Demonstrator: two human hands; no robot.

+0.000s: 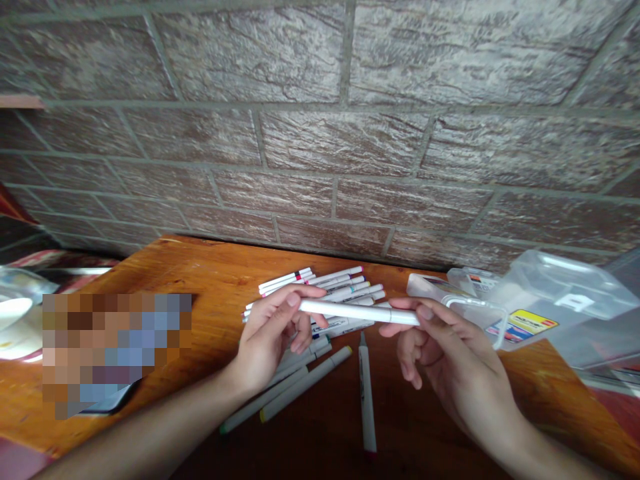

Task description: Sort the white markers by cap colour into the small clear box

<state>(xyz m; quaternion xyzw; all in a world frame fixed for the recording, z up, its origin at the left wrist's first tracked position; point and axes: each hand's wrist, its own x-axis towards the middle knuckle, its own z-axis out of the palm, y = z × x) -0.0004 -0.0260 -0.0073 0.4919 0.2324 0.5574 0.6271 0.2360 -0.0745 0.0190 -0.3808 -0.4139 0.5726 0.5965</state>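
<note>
I hold a white marker pen [357,311] level above an orange wooden table [210,267]. My left hand [273,333] pinches its left end between thumb and fingers. My right hand [440,347] grips its right end the same way. Under the held pen lies a loose pile of white markers [345,283] with coloured caps. Closer to me, two markers [300,383] lie slanted and one marker [367,400] lies nearly straight toward me.
A clear plastic case [545,300] with a yellow label lies open at the right, its handle near my right hand. A blurred-out patch [115,350] covers part of the table's left side. A brick-pattern wall [320,133] stands right behind the table.
</note>
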